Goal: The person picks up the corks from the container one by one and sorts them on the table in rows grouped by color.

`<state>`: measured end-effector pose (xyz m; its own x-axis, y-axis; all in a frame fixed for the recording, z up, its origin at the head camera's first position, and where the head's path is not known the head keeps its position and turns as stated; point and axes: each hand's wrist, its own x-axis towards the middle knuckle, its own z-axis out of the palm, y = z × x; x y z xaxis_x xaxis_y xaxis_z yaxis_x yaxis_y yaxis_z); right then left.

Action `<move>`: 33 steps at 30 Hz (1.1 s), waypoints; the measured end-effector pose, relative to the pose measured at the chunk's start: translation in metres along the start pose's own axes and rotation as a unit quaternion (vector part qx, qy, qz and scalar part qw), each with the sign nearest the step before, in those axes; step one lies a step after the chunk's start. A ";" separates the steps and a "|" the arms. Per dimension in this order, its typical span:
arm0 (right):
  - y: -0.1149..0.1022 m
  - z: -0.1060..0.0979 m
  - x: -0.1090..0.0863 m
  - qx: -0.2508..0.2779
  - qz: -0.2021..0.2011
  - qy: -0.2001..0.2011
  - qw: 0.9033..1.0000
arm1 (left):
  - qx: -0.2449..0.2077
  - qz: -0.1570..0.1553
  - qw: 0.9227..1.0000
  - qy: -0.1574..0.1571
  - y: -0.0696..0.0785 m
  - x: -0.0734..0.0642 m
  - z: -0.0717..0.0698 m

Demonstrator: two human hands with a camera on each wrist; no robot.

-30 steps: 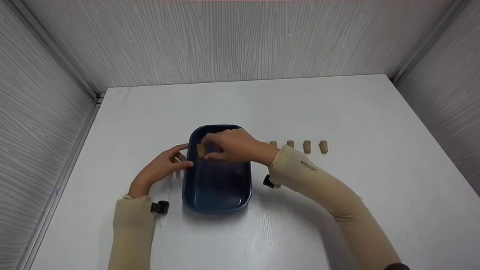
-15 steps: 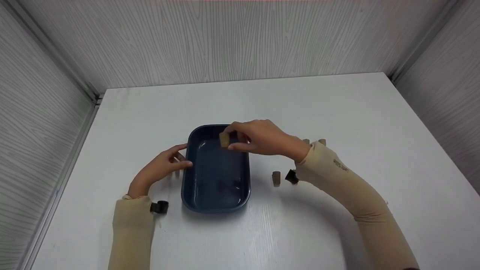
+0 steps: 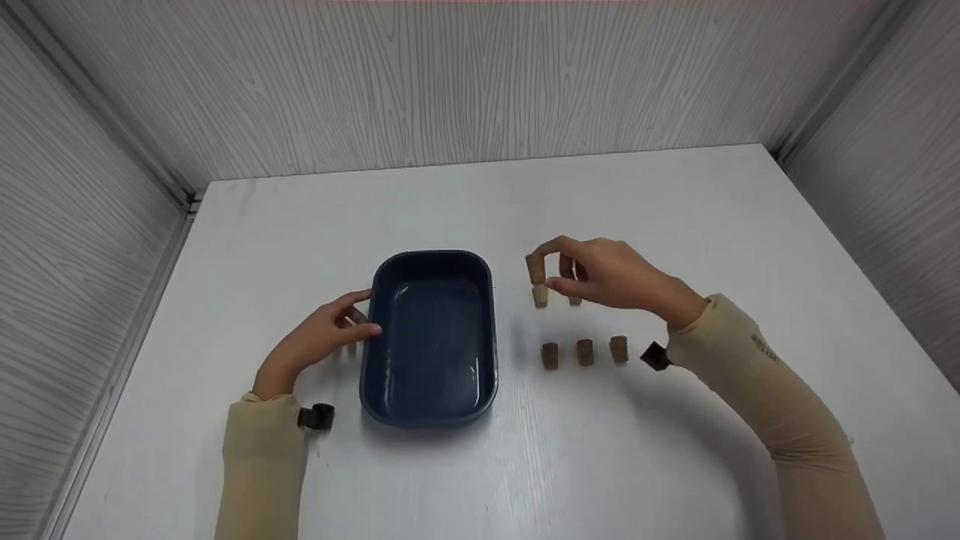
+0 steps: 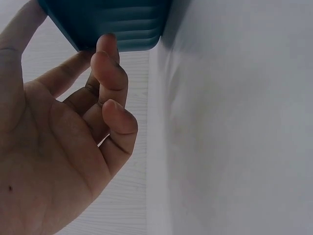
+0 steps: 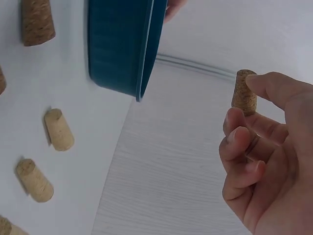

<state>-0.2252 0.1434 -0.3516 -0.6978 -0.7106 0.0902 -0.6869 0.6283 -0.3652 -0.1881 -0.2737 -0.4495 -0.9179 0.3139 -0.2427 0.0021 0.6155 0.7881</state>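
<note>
My right hand (image 3: 611, 271) pinches a tapered cork stopper (image 5: 244, 92) between thumb and fingertips, to the right of a deep blue rectangular dish (image 3: 429, 345). In the head view the held cork appears just above a paler cork (image 3: 540, 295); contact between them cannot be told. Another cork (image 3: 575, 300) shows partly beneath the hand. At the dish's left side, my left hand (image 3: 319, 336) holds the rim with thumb and index finger. Its other fingers curl loosely away from the dish in the left wrist view.
Nearer the front, three darker corks (image 3: 585, 352) stand in a row right of the dish. Pale corks (image 5: 35, 180) form another row in the right wrist view. White table (image 3: 450, 480), with wood-grain panels (image 3: 480, 82) behind and at both sides.
My right hand has moved right with the cork, from over the dish to above the back row of corks. The front row has come into view. The left hand stays at the dish.
</note>
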 end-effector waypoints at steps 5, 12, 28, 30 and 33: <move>0.013 -0.003 -0.019 0.002 0.015 0.010 1.000 | -0.002 -0.001 1.000 0.002 0.000 0.000 0.000; 0.033 -0.005 -0.050 0.010 0.042 0.006 0.999 | -0.002 -0.007 1.000 0.003 0.001 -0.002 -0.001; 0.073 0.005 -0.115 0.004 0.148 -0.045 0.988 | -0.008 -0.008 1.000 -0.003 0.001 -0.001 0.000; 0.075 0.007 -0.121 0.004 0.162 -0.060 0.985 | -0.008 -0.007 1.000 -0.003 0.001 -0.001 -0.001; 0.079 0.011 -0.128 0.004 0.175 -0.078 0.981 | -0.008 -0.005 1.000 -0.003 0.002 -0.002 -0.001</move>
<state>-0.1882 0.2805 -0.4019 -0.8507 -0.4918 -0.1856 -0.4082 0.8406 -0.3560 -0.1870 -0.2735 -0.4471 -0.9157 0.3116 -0.2536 -0.0138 0.6065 0.7950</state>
